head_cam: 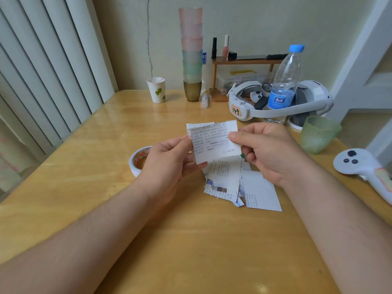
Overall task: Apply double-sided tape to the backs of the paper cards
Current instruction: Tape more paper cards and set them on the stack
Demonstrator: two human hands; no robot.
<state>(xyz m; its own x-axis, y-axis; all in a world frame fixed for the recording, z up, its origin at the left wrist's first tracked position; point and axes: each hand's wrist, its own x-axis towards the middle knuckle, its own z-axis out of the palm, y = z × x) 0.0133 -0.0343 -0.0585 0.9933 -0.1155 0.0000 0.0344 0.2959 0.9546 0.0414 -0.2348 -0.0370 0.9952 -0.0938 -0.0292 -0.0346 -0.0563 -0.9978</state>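
Note:
A printed paper card (213, 143) with black text is held above the wooden table (84, 170), and a second card edge shows behind its top. My left hand (167, 164) pinches its left edge. My right hand (267, 151) pinches its right edge with the thumb on the printed face. A white roll of double-sided tape (137, 160) lies on the table just left of my left hand, partly hidden by it. Several more cards (237, 187) lie in a loose pile under and below my hands.
A green glass (317, 134) and a white controller (364, 168) sit at the right. A water bottle (285, 83) stands inside a white headset (275, 102). Behind stand a tall stack of cups (192, 56), a paper cup (157, 90) and a small wooden shelf (244, 62).

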